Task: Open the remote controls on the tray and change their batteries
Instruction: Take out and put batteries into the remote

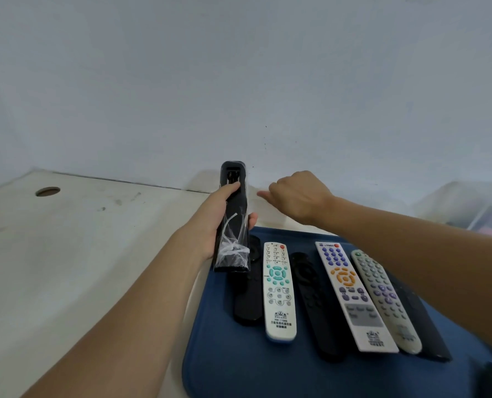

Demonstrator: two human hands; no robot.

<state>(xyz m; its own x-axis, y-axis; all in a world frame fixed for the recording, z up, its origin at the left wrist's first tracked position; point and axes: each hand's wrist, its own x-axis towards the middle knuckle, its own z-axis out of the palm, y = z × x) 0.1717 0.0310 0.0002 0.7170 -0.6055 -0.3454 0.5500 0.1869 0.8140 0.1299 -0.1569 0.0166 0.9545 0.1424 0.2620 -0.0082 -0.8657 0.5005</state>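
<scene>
My left hand [214, 222] grips a black remote [233, 222] wrapped in clear plastic, back side up, thumb at its open battery compartment near the top. My right hand [299, 196] hovers just to its right above the table, fingers curled, one finger sticking out to the left; I cannot tell whether it holds anything. Below them a blue tray [224, 366] carries several remotes side by side: a black one [247, 300], a white one with teal buttons [278, 291], another black one [315, 305], a white one with orange and purple buttons [351, 297], a grey one [385, 300], and a dark one at the far right [420, 326].
The tray lies on a scuffed white table [81, 254] with a round cable hole [47, 191] at the far left. A pale wall stands close behind. A clear plastic box [468, 208] sits at the right edge.
</scene>
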